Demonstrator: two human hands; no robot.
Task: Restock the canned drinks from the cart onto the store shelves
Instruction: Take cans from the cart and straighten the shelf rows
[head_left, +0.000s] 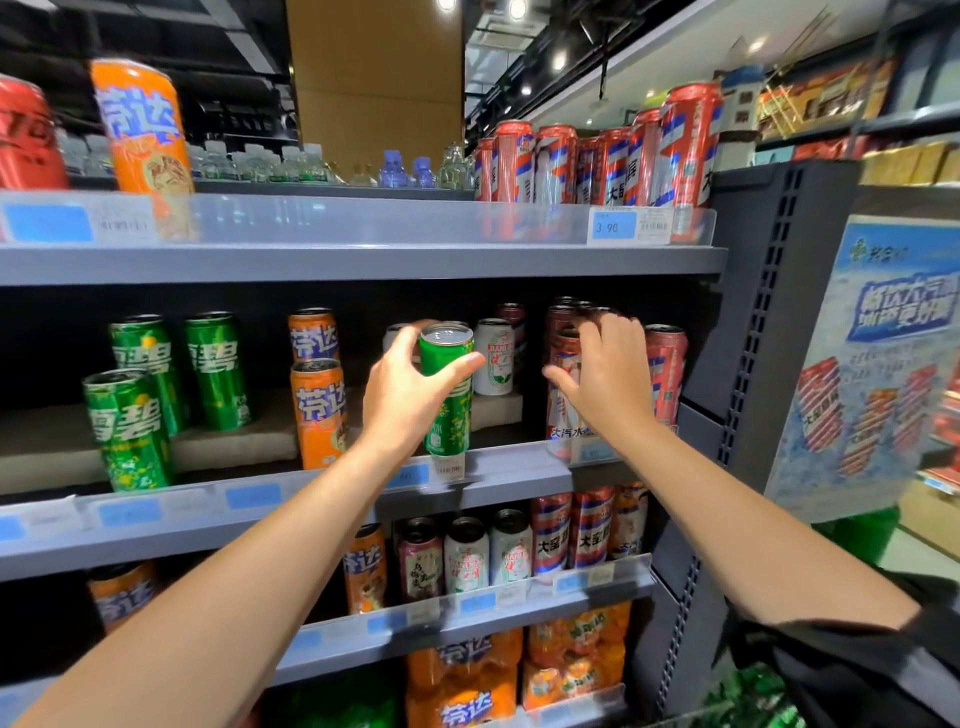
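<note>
**Green can going onto the middle shelf**

Mid-placement, by the look of it. Left hand wrapped round a green can, thumb on the can's 3 o'clock side and fingers behind, can upright with a slight lean, base at the front lip of the middle shelf, whether resting on it or just clear cannot be told. Right hand at 3 o'clock of the green can, fingers spread over the top of a red-and-white can and thumb out toward 9 o'clock, touching but not plainly gripping. White can just behind, at 1 o'clock of the green one; two orange cans at 9 o'clock; three more green cans farther toward 9 o'clock.

Next, probably: set the green can down level in the gap between orange and red-and-white, or carry it toward 9 o'clock to its own kind. Calls for clearing the price strip without knocking the white can. Cart not in view.
</note>
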